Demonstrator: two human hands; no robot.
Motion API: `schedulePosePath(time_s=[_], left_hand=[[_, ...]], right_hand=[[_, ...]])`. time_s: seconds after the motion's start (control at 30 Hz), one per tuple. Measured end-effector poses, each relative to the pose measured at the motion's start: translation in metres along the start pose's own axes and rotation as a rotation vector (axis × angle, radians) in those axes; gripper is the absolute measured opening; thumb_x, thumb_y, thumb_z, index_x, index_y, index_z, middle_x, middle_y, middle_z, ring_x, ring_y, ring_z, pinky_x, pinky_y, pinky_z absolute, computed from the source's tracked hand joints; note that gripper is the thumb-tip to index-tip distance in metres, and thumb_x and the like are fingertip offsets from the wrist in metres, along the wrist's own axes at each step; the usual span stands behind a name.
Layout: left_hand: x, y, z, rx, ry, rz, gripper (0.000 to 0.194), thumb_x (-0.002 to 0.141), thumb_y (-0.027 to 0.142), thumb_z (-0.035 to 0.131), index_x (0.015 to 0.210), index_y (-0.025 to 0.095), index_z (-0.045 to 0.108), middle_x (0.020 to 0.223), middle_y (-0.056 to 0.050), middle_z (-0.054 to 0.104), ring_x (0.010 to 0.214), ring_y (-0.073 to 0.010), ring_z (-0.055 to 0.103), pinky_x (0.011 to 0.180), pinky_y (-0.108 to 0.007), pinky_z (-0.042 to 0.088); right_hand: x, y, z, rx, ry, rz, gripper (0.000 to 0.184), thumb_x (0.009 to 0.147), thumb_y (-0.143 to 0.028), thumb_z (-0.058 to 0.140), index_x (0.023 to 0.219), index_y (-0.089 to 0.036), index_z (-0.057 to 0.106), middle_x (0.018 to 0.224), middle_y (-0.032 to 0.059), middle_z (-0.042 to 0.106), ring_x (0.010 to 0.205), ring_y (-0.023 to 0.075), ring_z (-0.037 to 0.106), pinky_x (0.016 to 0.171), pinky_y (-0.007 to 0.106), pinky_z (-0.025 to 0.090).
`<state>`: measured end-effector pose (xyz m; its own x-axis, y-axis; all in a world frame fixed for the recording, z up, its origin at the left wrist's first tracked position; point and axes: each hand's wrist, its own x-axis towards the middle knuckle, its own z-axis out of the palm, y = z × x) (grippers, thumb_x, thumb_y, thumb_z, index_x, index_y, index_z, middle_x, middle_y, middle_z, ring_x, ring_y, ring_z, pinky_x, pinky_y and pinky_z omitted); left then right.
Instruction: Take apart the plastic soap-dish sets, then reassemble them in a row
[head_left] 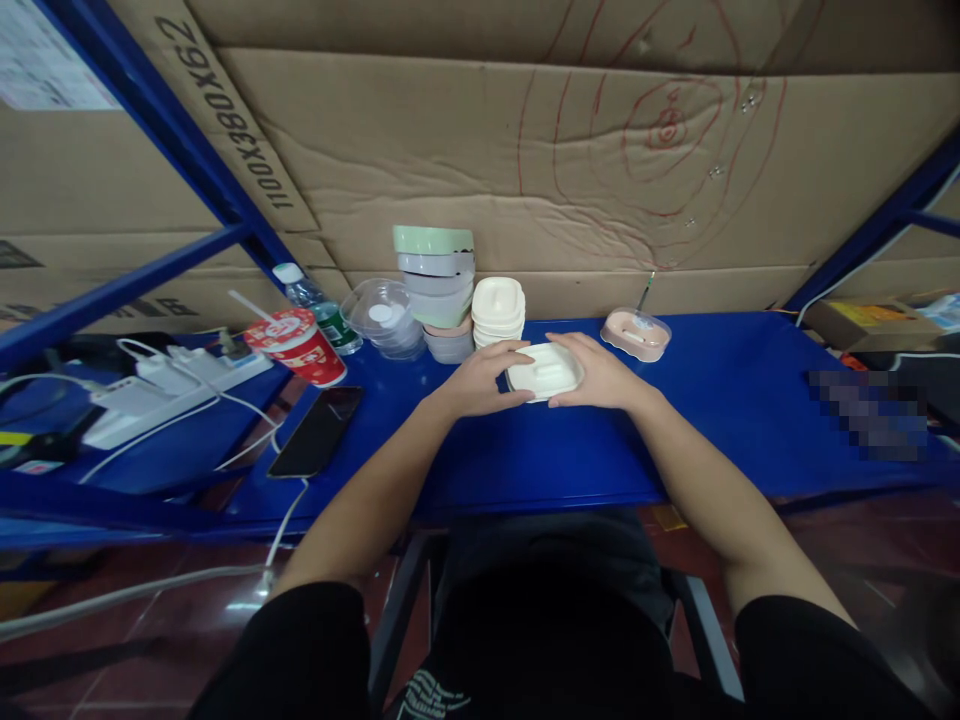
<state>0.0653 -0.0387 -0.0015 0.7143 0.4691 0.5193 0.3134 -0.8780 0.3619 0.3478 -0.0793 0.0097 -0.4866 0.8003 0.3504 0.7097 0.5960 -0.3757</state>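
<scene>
Head view: two bare hands hold a cream container (pixel 546 374) above or on the blue tabletop (pixel 517 465), near its front-centre; whether the base touches the surface cannot be told. Left hand (pixel 486 380): fingers and thumb curve about the left end, pinching the rim. Right hand (pixel 596 372): fingers and thumb clasp the right end in the same manner.

Markings:
- Cardboard backing (pixel 390 130): dark print "1100X380X62" runs diagonally along the left flap. Red hand-drawn rings (pixel 667 125) appear on the right portion.
- Red paper cup (pixel 311 355), with straw: white print, not legible.
- Plastic bottle (pixel 324 310): green label, text too small to read; it stands behind the cup.
- White sheet (pixel 49 60), upper left: print illegible.
- Black shirt (pixel 555 640): white lettering near the lower edge, unreadable.

Adjacent items: a stack of cream containers (pixel 499 305) stands just behind the held one. To its left are stacked green and lilac bowls (pixel 435 270) and clear plastic bowls (pixel 382 320). A pink container (pixel 636 334) sits to the right of the hands. A phone (pixel 316 432) lies in front of the cup, dark screen up.
</scene>
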Motion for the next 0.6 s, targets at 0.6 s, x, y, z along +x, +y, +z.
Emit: schedulePosePath(time_s=[0.6], left_hand=[[0.054,0.019,-0.018,0.368,0.416,-0.641,0.029,0.089,0.041,0.082,0.112,0.026,0.074,0.161,-0.011,0.054,0.135,-0.0372,0.064,0.11,-0.054,0.057]], right_hand=[[-0.014,0.1,-0.028,-0.261,0.354,0.438,0.086,0.089,-0.07,0.065,0.156,-0.018,0.052,0.157,0.0235,0.057,0.147,0.0471,0.048,0.12,0.07,0.035]])
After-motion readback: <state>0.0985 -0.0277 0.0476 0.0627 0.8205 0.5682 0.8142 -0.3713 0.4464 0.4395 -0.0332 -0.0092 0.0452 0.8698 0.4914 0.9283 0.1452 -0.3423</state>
